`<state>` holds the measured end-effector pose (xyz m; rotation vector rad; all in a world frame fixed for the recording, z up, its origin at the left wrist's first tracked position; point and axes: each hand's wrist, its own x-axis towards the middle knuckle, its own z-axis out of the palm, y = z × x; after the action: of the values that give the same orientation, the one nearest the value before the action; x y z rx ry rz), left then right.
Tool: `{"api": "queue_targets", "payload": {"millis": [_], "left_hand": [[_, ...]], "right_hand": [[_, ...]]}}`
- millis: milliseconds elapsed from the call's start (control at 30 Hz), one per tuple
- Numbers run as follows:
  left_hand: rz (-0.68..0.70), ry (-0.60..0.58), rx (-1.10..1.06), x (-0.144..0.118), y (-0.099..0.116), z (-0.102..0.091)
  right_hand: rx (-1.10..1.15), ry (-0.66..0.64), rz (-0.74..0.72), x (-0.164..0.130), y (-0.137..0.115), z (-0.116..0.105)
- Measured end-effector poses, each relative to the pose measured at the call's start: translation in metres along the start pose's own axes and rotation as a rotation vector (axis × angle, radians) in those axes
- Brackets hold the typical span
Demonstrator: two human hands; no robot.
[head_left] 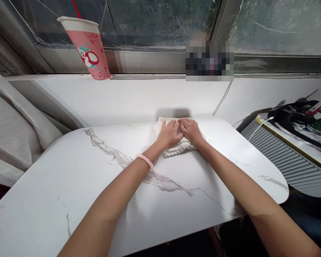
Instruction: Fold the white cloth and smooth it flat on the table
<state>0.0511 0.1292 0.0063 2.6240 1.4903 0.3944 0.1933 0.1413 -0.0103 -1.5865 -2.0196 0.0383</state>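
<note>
head view: off-white cloth (178, 148), its near edge wavy and ruffled.

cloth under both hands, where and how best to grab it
Probably pinch the cloth by its wavy near edge, from the person's side: it lies low on the table and that edge sticks out past the left hand and right hand.

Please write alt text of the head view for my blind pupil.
Left hand and right hand rest on a cream cloth upon a white, grey-veined table. Behind it, a pink cup with a red straw stands by a window.
</note>
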Motion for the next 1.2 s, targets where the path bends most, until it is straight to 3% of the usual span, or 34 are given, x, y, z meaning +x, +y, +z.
{"api": "queue_targets", "payload": {"millis": [300, 600, 767, 933, 1067, 1200], "left_hand": [[-0.060, 0.061, -0.029, 0.023, -0.021, 0.000], [-0.082, 0.086, 0.025, 0.007, -0.015, 0.003], [-0.096, 0.065, 0.075, -0.033, 0.002, -0.001], [-0.047, 0.035, 0.107, -0.101, 0.023, -0.007], [0.056, 0.091, 0.114, -0.160, 0.036, -0.010], [0.126, 0.145, 0.145, -0.203, 0.040, -0.012]], "right_hand": [[-0.098, -0.019, 0.058, 0.040, -0.003, 0.015], [-0.060, 0.037, -0.004, 0.020, -0.007, 0.013], [-0.102, 0.002, -0.072, -0.018, -0.023, 0.004], [-0.139, 0.006, -0.148, -0.083, -0.053, -0.012], [-0.053, -0.031, -0.178, -0.138, -0.082, -0.030], [0.036, -0.082, -0.196, -0.170, -0.105, -0.040]]}}
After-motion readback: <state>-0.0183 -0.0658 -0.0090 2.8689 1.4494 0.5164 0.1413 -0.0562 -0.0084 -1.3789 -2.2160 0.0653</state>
